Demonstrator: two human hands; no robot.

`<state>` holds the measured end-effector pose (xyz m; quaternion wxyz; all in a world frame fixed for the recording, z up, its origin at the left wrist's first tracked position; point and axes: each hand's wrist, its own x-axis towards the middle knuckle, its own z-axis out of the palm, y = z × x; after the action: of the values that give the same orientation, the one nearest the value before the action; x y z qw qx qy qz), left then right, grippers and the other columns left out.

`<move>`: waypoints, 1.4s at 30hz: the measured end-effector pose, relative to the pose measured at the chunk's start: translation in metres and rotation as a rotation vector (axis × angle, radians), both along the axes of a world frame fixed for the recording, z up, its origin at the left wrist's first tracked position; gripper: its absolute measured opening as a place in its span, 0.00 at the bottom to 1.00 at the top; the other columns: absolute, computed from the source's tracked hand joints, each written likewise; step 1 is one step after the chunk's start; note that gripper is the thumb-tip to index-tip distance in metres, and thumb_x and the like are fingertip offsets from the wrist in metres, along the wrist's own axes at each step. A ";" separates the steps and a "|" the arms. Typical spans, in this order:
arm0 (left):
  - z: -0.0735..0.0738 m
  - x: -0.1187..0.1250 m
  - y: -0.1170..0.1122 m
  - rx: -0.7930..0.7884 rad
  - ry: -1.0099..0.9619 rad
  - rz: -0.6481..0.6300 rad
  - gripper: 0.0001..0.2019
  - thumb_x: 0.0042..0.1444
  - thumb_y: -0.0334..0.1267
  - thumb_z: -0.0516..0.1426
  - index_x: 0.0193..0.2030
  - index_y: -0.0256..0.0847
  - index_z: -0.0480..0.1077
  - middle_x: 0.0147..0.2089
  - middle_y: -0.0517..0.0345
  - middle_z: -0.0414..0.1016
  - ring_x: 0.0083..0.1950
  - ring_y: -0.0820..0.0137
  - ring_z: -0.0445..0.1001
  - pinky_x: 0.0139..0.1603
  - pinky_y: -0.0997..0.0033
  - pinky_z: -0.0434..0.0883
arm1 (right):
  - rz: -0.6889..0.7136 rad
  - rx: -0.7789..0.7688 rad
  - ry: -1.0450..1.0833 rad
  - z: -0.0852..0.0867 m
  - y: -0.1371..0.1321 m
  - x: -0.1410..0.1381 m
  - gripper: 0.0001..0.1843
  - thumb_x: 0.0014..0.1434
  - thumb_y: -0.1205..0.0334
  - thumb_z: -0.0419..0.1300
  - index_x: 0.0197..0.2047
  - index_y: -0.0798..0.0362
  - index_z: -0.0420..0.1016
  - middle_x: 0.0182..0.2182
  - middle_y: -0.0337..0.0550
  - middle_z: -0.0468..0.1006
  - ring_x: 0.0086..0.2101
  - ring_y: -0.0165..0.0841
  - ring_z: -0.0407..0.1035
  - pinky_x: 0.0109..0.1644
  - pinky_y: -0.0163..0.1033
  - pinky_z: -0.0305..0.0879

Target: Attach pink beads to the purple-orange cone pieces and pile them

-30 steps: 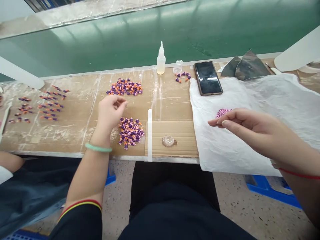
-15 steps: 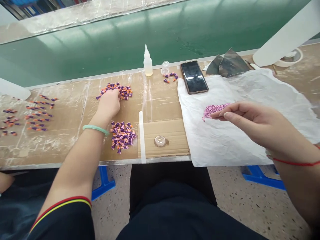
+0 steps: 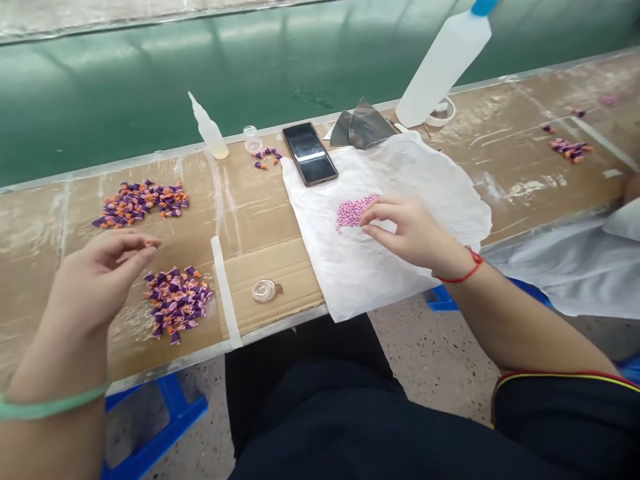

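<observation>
My left hand [image 3: 100, 273] is closed in a pinch on a small orange piece [image 3: 151, 243], mostly covered by the fingertips. It hovers between a far pile of small purple-and-orange cone-shaped pieces [image 3: 143, 200] and a nearer pile of purple, pink and orange pieces [image 3: 179, 300]. Over the white cloth [image 3: 310, 267], my right hand [image 3: 403, 230] has thumb and forefinger brought together at the edge of a patch of tiny pink pieces [image 3: 351, 212]. Anything between those fingertips is too small to make out.
A phone [image 3: 310, 153] lies on the cloth's far left corner. Behind stand a small dropper bottle [image 3: 213, 137], a clear cup [image 3: 253, 139] and a large white bottle [image 3: 445, 70]. A clear round disc [image 3: 263, 291] rests on the cardboard. Another person's white clothing [image 3: 565, 260] shows at right.
My left hand has drawn back from the far pile toward me with a small orange piece in its fingers. My right hand's fingertips have come closer together. The view has swung right.
</observation>
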<state>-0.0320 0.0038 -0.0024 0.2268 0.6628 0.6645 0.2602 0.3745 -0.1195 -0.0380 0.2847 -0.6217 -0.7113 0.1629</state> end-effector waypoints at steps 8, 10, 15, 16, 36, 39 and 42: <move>0.003 0.013 -0.079 -0.193 -0.439 -0.079 0.06 0.41 0.38 0.67 0.29 0.46 0.77 0.25 0.61 0.74 0.24 0.71 0.70 0.21 0.78 0.66 | 0.065 0.001 -0.213 -0.024 0.019 -0.011 0.05 0.56 0.68 0.62 0.29 0.51 0.75 0.33 0.46 0.77 0.38 0.42 0.65 0.50 0.51 0.63; 0.002 0.017 -0.092 -0.229 -0.448 -0.172 0.05 0.41 0.38 0.68 0.27 0.48 0.77 0.26 0.60 0.75 0.25 0.70 0.71 0.22 0.76 0.67 | 0.054 -0.006 -0.233 -0.027 0.023 -0.013 0.04 0.55 0.68 0.63 0.29 0.52 0.75 0.32 0.46 0.77 0.38 0.41 0.64 0.48 0.49 0.62; -0.001 0.024 -0.109 -0.284 -0.487 -0.290 0.03 0.45 0.39 0.67 0.26 0.52 0.78 0.27 0.58 0.76 0.26 0.65 0.72 0.24 0.69 0.70 | 0.072 0.019 -0.229 -0.033 0.026 -0.014 0.06 0.54 0.69 0.62 0.28 0.51 0.73 0.31 0.44 0.77 0.36 0.40 0.64 0.44 0.47 0.60; -0.002 0.025 -0.111 -0.289 -0.500 -0.308 0.03 0.45 0.40 0.67 0.26 0.52 0.78 0.27 0.58 0.76 0.27 0.64 0.73 0.25 0.68 0.70 | 0.076 0.028 -0.229 -0.033 0.026 -0.014 0.06 0.54 0.69 0.63 0.27 0.51 0.73 0.31 0.44 0.76 0.36 0.40 0.64 0.44 0.48 0.60; -0.030 0.123 -0.143 -0.429 -1.106 -0.412 0.10 0.54 0.34 0.65 0.45 0.43 0.79 0.21 0.66 0.66 0.20 0.78 0.60 0.21 0.77 0.60 | 0.249 -0.052 0.499 0.015 -0.015 -0.075 0.09 0.68 0.61 0.56 0.34 0.50 0.64 0.33 0.40 0.68 0.35 0.33 0.63 0.40 0.42 0.61; -0.031 0.132 -0.144 -0.421 -1.158 -0.405 0.17 0.55 0.35 0.65 0.52 0.44 0.77 0.22 0.67 0.65 0.20 0.78 0.60 0.22 0.76 0.60 | 0.247 0.043 0.542 0.021 -0.024 -0.091 0.07 0.68 0.62 0.56 0.36 0.50 0.65 0.34 0.41 0.68 0.37 0.34 0.64 0.40 0.42 0.62; -0.032 0.133 -0.148 -0.399 -1.167 -0.424 0.18 0.56 0.36 0.64 0.55 0.45 0.77 0.23 0.67 0.65 0.21 0.78 0.60 0.22 0.76 0.60 | 0.207 0.183 0.453 0.021 -0.026 -0.100 0.05 0.67 0.64 0.56 0.36 0.49 0.65 0.34 0.42 0.69 0.39 0.36 0.66 0.41 0.45 0.64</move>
<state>0.1009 -0.1445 -0.0342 0.7155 0.4745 0.3226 0.3985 0.2748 -0.1458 -0.0173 0.4736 -0.4648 -0.7010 0.2612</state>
